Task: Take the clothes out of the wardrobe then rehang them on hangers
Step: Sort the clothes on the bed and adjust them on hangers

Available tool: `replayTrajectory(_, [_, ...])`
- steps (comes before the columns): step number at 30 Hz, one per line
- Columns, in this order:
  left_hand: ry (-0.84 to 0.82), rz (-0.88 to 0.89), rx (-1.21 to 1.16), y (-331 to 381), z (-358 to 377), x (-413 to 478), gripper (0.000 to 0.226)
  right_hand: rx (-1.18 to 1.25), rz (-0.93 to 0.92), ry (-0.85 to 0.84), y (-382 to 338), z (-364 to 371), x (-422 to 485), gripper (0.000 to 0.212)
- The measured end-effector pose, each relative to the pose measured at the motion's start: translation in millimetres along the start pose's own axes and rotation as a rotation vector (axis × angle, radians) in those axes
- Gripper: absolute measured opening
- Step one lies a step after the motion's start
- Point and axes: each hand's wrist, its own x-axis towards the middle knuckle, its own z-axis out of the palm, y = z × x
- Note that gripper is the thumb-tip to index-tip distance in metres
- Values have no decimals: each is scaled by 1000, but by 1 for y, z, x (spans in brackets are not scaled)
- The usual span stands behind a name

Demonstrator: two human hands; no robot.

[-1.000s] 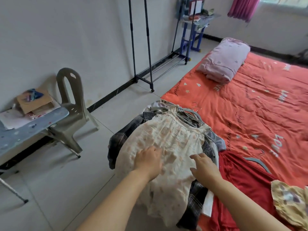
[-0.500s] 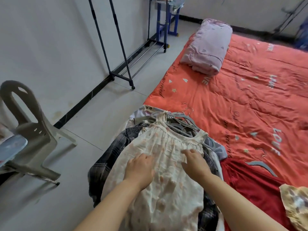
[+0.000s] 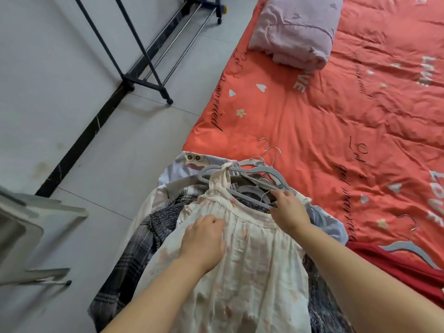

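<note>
A pale grey plastic chair (image 3: 28, 236) stands at the left edge on the tiled floor, blurred. Beyond it a dark metal clothes rail on castors (image 3: 144, 68) stands by the wall.

A heap of clothes hangs over the near corner of the bed. A dark plaid garment (image 3: 139, 248) drapes down its left side. On top lies the cream sleeveless dress with a faint pink print (image 3: 252, 272), with 1 strap looped over a grey plastic hanger (image 3: 249, 197). More grey hangers with wire hooks (image 3: 254, 164) are stacked just behind it.

The 2 hands are apart. The left hand (image 3: 204, 241) rests on the chest of the dress with bent fingers; whether it pinches cloth I cannot tell. The right hand (image 3: 289, 210) grips the grey plastic hanger at the neckline.

The coral-red printed bedspread (image 3: 312, 116) carries a rolled lilac quilt (image 3: 295, 30) at the far end. At the near right lies a red garment (image 3: 396, 272).
</note>
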Motion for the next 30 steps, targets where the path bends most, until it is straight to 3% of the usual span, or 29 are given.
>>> replayTrajectory(5, [-26, 18, 7, -3, 13, 48, 48, -15, 117, 98, 23, 5, 61, 46])
replayTrajectory(8, [-36, 33, 2, -4, 21, 64, 46, -13, 162, 67, 32, 14, 86, 48])
replayTrajectory(11, [-34, 51, 24, -7, 27, 71, 45, 0, 177, 79, 36, 27, 97, 36])
replayTrajectory(15, [-4, 65, 25, -6, 28, 71, 46, 112, 217, 198, 40, 30, 91, 39])
replayTrajectory(24, [284, 189, -43, 8, -11, 40, 45, 235, -87, 562, 12, -16, 6, 41])
replayTrajectory(30, [535, 325, 26, 20, -52, 3, 49, 302, -224, 682, -8, -39, -77, 42])
